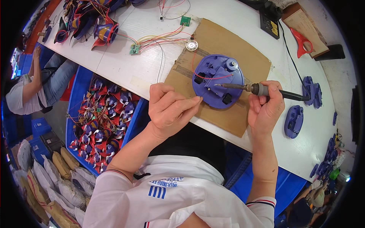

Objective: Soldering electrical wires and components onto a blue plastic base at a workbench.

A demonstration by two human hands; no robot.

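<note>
A round purple plastic housing (218,81) lies on a sheet of cardboard, its inner side up, with black parts and a silver cylinder on it. My right hand (267,105) grips a soldering iron (260,89), whose tip rests over the middle of the housing, close to the end of a red wire. My left hand (171,109) is closed, thumb and forefinger pinched at the housing's near left edge; what they hold is hidden. A thin dark wire runs down to behind this hand. A small round speaker (191,45) and a green circuit board (134,49) lie beyond, joined by coloured wires.
Under the work lies the cardboard (243,49) on a white table (133,72). Purple parts (294,121), red-handled scissors (302,42) and a black soldering stand (270,22) are at the right. A blue bin (71,125) of wired parts stands at the left. Another person (28,95) sits beyond.
</note>
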